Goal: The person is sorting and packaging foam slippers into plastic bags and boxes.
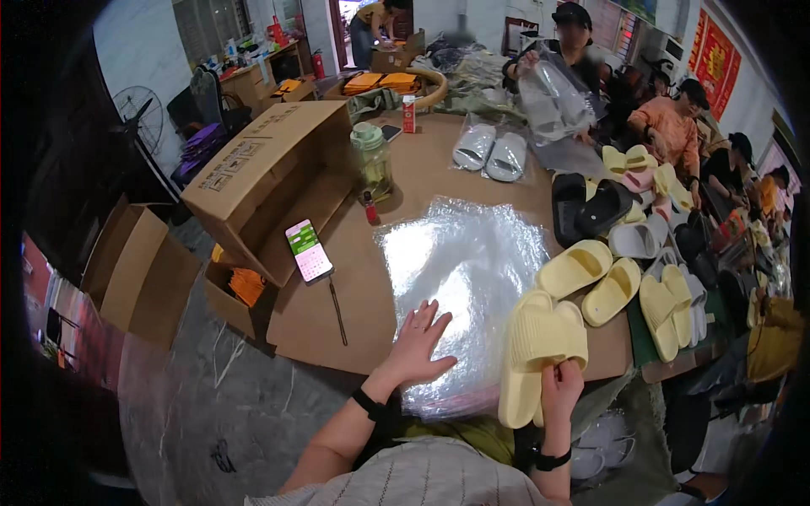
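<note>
My left hand (418, 344) lies with its fingers spread on a stack of clear plastic bags (472, 253) in front of me. At the table's near right edge, my right hand (560, 391) grips a pair of pale yellow slippers (531, 325) by the sides, with its fingers curled around them. The slippers are held together, one partly behind the other, over the right edge of the bags. Just beyond them, two more yellow slippers (575, 268) rest on the table. Farther off, a white pair (489, 153) sits in a clear bag.
An open cardboard box (253, 169) lies on its side at left, near a phone (309, 250), a green-lidded jar (371, 160) and a small red-capped bottle (370, 207). Piles of slippers (645, 202) crowd the right. Across the table, a person (582, 51) holds a bagged pair.
</note>
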A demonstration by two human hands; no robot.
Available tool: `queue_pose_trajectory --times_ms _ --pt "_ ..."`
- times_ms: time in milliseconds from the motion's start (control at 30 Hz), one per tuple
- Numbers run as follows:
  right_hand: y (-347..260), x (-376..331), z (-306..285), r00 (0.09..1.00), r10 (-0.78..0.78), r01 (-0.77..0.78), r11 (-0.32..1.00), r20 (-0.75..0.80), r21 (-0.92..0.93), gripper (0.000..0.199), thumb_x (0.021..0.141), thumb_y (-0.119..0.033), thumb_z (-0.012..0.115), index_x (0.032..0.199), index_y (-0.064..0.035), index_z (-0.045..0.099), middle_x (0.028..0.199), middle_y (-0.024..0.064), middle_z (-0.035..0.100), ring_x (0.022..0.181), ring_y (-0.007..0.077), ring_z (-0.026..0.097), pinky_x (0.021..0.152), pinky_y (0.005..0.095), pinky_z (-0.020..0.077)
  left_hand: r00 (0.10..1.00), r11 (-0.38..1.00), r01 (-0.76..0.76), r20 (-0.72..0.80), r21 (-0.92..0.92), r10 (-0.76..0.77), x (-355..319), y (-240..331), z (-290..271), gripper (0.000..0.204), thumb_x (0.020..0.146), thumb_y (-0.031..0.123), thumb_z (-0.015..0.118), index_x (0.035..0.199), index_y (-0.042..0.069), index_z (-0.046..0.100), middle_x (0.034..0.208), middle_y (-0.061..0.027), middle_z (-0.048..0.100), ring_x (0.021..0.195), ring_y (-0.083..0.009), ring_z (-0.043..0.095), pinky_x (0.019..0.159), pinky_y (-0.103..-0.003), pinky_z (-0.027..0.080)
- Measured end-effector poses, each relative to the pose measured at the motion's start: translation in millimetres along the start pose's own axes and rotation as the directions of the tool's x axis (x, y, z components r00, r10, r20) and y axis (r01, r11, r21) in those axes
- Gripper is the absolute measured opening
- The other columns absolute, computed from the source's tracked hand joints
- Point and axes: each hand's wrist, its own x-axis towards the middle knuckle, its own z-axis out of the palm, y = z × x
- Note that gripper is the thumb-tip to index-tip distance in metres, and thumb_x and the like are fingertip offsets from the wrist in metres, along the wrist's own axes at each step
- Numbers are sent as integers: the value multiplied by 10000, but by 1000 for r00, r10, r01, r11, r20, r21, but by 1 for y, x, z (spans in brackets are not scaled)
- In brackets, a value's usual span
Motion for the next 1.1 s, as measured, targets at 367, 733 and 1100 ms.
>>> queue_pose_trajectory --times_ms 367,733,1100 --pt "-22 6 -3 998 -22 26 997 56 -79 260 823 -254 724 744 -41 599 776 130 571 715 341 609 622 444 507 998 995 56 8 82 -57 -9 5 4 897 757 449 759 1462 -1 435 1585 -302 233 1507 -441 134 1226 -548 71" --pt "-1 15 47 993 22 -1 982 113 -187 333 859 -385 704 766 -82 601 733 100 591 678 297 626 586 425 512 998 984 -7 -62 177 18 -10 14 8 827 835 426 714 1479 8 409 1562 -308 300 1464 -455 253 1208 -558 165" --pt "-3 14 47 999 8 -3 992 39 -129 316 816 -395 747 784 -101 637 716 93 598 652 284 627 577 413 513 997 985 7 -81 172 7 -12 12 12 824 823 430 727 1462 4 428 1556 -302 314 1460 -457 261 1198 -571 178"
